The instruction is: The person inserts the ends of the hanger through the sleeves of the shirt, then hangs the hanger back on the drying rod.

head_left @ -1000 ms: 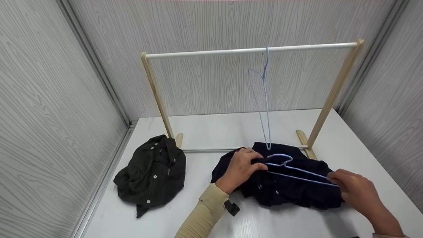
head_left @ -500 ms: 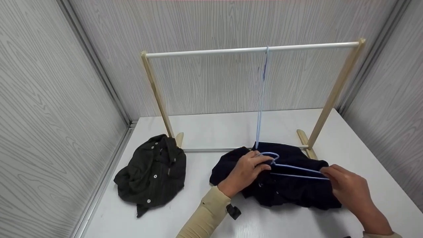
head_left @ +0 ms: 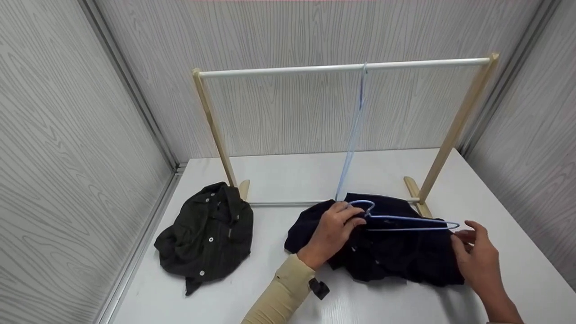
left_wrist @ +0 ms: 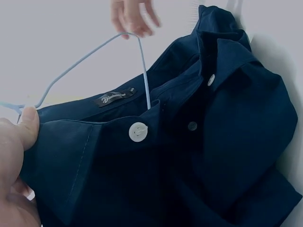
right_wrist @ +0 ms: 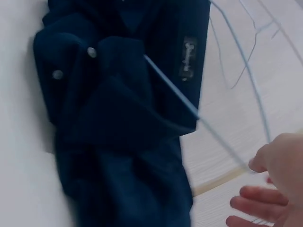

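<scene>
A navy buttoned shirt (head_left: pixel 414 256) lies crumpled on the right side of the table. My left hand (head_left: pixel 330 229) pinches its collar (left_wrist: pixel 61 142), with the thumb on the outer face. A light blue wire hanger (head_left: pixel 409 219) runs rightward from beside that thumb. One of its wires dips into the neck opening, near the black label (left_wrist: pixel 116 97). Off the hanger's right end is my right hand (head_left: pixel 479 258), fingers loosely spread and gripping nothing. In the right wrist view, the hanger's end passes close to the right thumb (right_wrist: pixel 270 158); contact is unclear.
A dark olive shirt (head_left: pixel 211 238) lies bunched at the left. Behind stands a wooden-legged rack with a white rail (head_left: pixel 292 70). From the rail hangs a second blue hanger (head_left: pixel 348 162), its lower end just above the navy shirt. Grey panels enclose the table.
My right hand has let go of the hanger's right end and moved slightly off it. That end has risen and shifted. The hanging hanger has turned edge-on and swung left.
</scene>
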Demonstrator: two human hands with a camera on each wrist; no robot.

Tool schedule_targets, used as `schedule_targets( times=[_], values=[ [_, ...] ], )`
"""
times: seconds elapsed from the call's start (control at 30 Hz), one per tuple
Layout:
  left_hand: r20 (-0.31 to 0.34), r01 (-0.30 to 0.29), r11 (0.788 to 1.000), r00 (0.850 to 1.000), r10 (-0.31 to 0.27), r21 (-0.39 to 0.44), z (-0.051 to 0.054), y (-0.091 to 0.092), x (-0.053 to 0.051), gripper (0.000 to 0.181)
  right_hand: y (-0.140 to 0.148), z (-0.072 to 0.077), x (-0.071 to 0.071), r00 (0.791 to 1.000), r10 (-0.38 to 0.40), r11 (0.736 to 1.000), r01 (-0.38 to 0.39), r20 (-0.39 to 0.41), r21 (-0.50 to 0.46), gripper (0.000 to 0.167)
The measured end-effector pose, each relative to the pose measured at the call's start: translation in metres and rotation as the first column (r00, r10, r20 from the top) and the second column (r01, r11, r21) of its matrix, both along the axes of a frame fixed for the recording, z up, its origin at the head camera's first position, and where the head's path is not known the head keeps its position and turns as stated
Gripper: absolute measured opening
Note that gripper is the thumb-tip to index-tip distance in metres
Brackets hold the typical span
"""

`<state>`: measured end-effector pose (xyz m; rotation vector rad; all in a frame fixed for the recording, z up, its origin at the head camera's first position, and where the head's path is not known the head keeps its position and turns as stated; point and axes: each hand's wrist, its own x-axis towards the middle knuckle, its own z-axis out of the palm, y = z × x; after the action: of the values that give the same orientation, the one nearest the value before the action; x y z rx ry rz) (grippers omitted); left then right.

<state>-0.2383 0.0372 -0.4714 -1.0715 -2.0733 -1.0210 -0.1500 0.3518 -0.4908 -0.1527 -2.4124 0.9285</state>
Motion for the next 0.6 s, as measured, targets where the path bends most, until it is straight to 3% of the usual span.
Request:
schedule_targets(
  times=[0.13, 0.27, 0.43, 0.6],
  values=[
    [0.020, 0.008, 1.000, 1.000, -0.008, 0.011, 0.000, 0.001, -0.001, 0.028, -0.005, -0.014, 0.000, 0.991, 0.027, 0.998, -0.020, 0.132, -0.055, 0.040],
    [0.029, 0.006, 1.000, 1.000, -0.007, 0.010, 0.001, 0.002, -0.001, 0.027, -0.014, -0.024, -0.004, 0.984, 0.071, 0.997, -0.064, 0.161, -0.048, 0.034],
    [0.033, 0.005, 1.000, 0.999, -0.006, 0.023, 0.001, 0.002, -0.001, 0.027, -0.023, -0.026, -0.015, 0.975, 0.094, 0.994, -0.083, 0.199, -0.064, 0.036],
    [0.039, -0.003, 0.999, 0.999, 0.001, 0.050, 0.000, 0.002, 0.000, 0.026, -0.032, -0.025, -0.023, 0.942, 0.164, 0.978, -0.118, 0.292, -0.169, 0.047]
  ],
)
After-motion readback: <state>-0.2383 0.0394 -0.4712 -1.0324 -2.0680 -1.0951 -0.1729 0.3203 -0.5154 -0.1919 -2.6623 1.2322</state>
